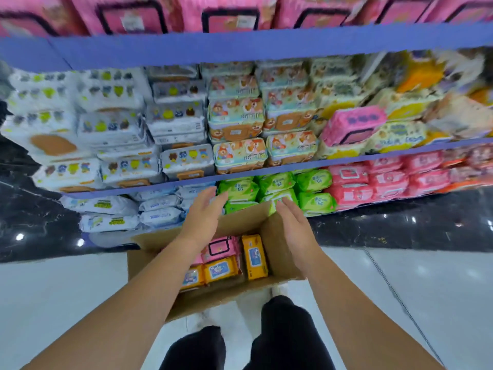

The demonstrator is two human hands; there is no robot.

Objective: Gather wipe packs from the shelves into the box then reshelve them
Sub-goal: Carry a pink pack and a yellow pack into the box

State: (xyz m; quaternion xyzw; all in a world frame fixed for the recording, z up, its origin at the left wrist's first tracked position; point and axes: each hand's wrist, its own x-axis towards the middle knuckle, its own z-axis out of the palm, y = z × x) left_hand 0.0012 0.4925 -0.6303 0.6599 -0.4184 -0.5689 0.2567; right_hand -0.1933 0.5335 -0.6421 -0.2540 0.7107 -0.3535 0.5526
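Head view: an open cardboard box [240, 219] stands on the pale floor [416, 295], directly ahead of the person's black trousers [288, 332]. Inside the box lies a boxed pink pack [221, 248]. Nearer the person are two flat yellow packs [220, 269], and an upright yellow pack [254, 257] stands on edge by the box's right wall.

Both bare forearms reach forward over the box. The left hand [205, 209] hovers above the box's far-left corner, fingers straight and together, palm turned inward, holding nothing. The right hand [292, 225] is above the box's far-right flap, also flat and empty. Its fingertips [283, 202] lie at the front of a green pack just beyond the box, though motion blur makes it hard to say whether they touch it.

Just past the box's far wall, the green wipe packs [277, 184] are stacked on the lowest shelf under a blue shelf edge [266, 170]. Beyond the box to the left sit white packs [160, 202], and beyond it to the right are rows of pink shelf packs [349, 194]. Higher up behind the box are bear-printed packs [240, 153], and up and to the right of the box a lone pink pack [352, 124] lies on top of pale yellow ones.
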